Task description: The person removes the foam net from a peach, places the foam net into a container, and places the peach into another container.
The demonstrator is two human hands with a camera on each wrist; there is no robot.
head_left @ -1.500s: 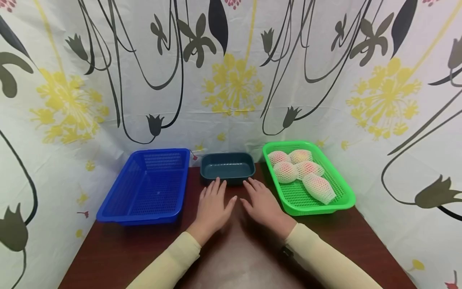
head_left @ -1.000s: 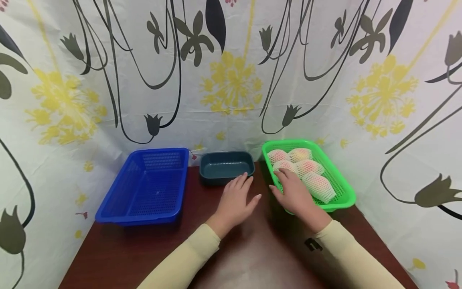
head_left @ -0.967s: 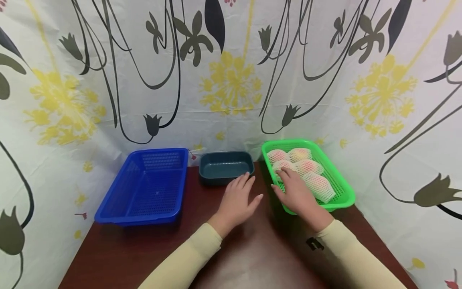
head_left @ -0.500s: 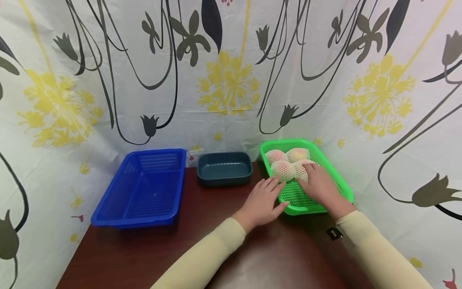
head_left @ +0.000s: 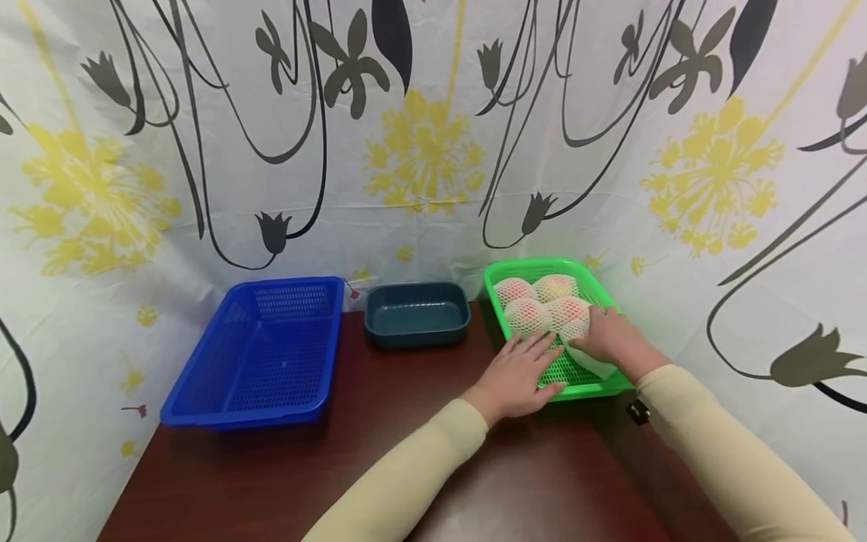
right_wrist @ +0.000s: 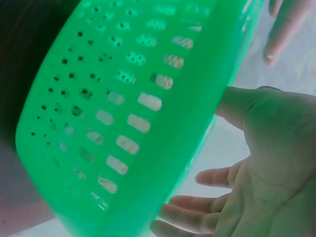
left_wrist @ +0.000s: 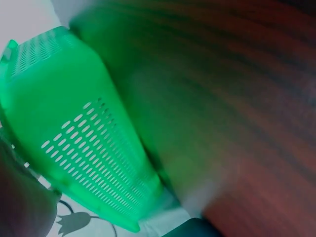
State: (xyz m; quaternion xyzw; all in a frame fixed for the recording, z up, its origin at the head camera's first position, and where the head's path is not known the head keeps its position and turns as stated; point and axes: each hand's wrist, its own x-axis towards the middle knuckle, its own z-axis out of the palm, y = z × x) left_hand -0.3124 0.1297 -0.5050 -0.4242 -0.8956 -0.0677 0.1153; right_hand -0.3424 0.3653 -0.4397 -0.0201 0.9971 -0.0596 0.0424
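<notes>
Several round reddish fruits point(head_left: 527, 315) in white foam nets lie in the green basket point(head_left: 585, 391) at the right. My right hand point(head_left: 612, 339) reaches over the basket's right side, above the frontmost netted fruit point(head_left: 591, 363). In the right wrist view, its fingers point(right_wrist: 192, 217) are extended and spread beyond the green rim; contact with the fruit cannot be made out. Palm down, my left hand point(head_left: 511, 380) lies over the basket's left front rim, fingers outstretched and fingertips near the fruits. The left wrist view catches only a dark, blurred bit of that hand point(left_wrist: 24, 200).
A dark teal rectangular dish point(head_left: 416, 331) stands at the back centre, against the patterned cloth point(head_left: 427, 241). To the left is a blue basket point(head_left: 247, 416) with nothing in it. All stand on a dark reddish-brown table point(head_left: 339, 467).
Both hands have moved right, from in front of the teal dish to the green basket. The right hand has since shifted further right over the front fruit. The view has turned slightly.
</notes>
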